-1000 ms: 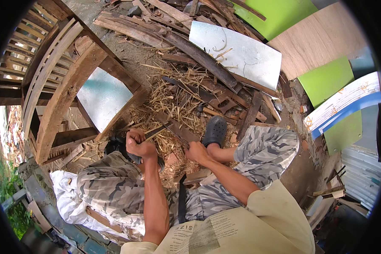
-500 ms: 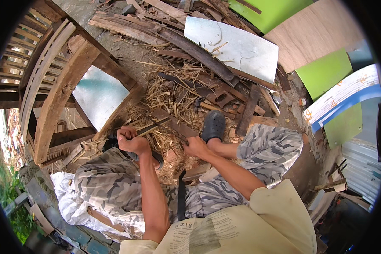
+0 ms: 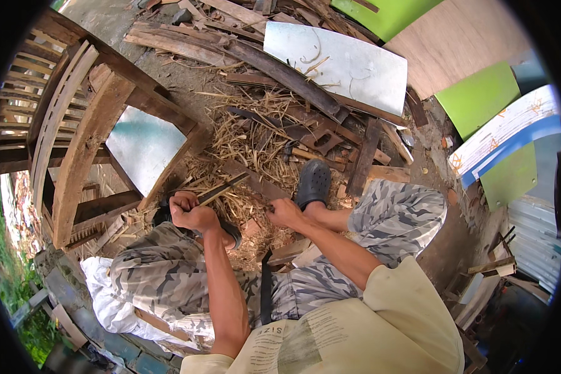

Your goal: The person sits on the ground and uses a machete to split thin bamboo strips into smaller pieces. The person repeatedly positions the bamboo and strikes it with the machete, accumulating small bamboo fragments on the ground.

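Much shaving looks done: a heap of shavings (image 3: 249, 143) covers the ground. Left hand (image 3: 190, 212) grips a knife (image 3: 221, 189); right hand (image 3: 285, 213) pinches a thin strip (image 3: 255, 184) (unfinished, I judge).

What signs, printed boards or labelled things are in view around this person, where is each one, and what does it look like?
Printed board: right side, leaning among green panels, long white strip with blue band and small orange marks.
Printed shirt: on the person, bottom middle, pale yellow cloth with dark print.
No screens or packages visible.
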`<state>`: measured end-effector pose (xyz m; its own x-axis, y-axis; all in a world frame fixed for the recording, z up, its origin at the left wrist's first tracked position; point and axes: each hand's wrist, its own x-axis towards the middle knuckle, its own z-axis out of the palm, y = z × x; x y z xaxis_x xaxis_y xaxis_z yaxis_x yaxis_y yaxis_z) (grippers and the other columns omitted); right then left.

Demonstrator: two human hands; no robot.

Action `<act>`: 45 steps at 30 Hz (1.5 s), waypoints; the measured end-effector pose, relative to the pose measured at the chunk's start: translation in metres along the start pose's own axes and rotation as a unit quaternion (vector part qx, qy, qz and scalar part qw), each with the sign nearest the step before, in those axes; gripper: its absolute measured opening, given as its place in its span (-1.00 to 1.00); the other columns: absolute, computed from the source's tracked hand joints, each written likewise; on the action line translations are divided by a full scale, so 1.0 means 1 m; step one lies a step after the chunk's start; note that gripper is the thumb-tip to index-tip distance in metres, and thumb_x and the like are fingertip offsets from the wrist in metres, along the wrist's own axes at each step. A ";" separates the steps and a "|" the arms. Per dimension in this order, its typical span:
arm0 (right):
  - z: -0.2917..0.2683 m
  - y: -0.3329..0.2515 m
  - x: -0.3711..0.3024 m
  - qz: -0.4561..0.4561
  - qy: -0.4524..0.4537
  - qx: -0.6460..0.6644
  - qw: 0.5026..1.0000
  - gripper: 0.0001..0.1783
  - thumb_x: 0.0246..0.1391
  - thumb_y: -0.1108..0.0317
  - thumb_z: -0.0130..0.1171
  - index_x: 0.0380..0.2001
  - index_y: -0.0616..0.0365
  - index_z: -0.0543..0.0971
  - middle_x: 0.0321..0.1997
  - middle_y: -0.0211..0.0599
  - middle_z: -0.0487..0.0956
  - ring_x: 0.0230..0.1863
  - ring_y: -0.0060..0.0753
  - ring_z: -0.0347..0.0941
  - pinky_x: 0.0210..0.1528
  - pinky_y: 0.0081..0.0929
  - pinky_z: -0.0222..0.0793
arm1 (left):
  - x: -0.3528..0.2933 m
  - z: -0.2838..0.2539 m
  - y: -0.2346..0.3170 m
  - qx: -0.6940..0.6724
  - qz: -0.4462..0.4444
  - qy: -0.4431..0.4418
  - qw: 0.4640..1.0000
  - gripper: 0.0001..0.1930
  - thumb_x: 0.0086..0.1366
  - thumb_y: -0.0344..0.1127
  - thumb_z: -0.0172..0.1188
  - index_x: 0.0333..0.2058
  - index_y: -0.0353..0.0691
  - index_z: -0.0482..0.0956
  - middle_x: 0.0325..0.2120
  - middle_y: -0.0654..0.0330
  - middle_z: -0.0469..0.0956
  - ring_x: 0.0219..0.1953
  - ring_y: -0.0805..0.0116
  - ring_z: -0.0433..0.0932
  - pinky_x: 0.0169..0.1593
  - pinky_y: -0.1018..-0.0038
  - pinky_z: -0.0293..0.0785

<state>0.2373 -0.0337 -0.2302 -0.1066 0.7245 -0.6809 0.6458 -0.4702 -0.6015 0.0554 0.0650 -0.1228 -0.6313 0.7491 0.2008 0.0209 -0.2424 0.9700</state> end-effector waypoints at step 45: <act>0.002 0.004 -0.005 0.181 -0.040 -0.089 0.979 -0.59 -0.05 0.22 0.33 -0.21 0.34 0.65 -0.12 0.11 0.63 -0.09 0.04 0.59 -0.10 -0.19 0.54 | 0.002 -0.017 -0.001 -0.049 -0.015 -0.039 0.998 -0.62 0.40 -0.17 -0.32 -0.62 -0.16 0.03 -0.68 0.30 0.04 -0.62 0.50 -0.05 -0.52 0.46 -0.10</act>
<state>0.2387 -0.0404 -0.2302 0.1000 0.4820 -0.8704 0.7725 -0.5889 -0.2374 0.0411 0.0561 -0.1259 -0.5688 0.8013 0.1856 -0.0760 -0.2759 0.9582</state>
